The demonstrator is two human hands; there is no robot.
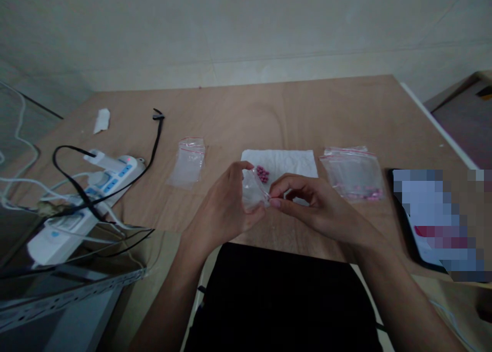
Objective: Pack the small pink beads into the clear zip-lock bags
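Note:
My left hand (225, 201) holds a small clear zip bag (251, 188), its thumb and forefinger set apart at opposite edges. At the bag's mouth, the thumb and forefinger of my right hand (307, 198) are pinched on the end of its edge; whether a bead is also between them is hidden. A small cluster of pinkish-purple beads (262, 174) lies just behind the bag on a white tissue (292, 162). Right of the tissue is a stack of clear zip bags (351, 172) with pink bits along the bottom. Flat zip bags (188, 160) lie to the left.
A white power strip (119, 180) with tangled cables stands at the table's left edge. A black strap (158, 131) and a paper scrap (102, 120) lie behind it. At the right edge is a tablet-like device (411, 229), its screen blurred. A wall closes the wooden table (269, 111) behind.

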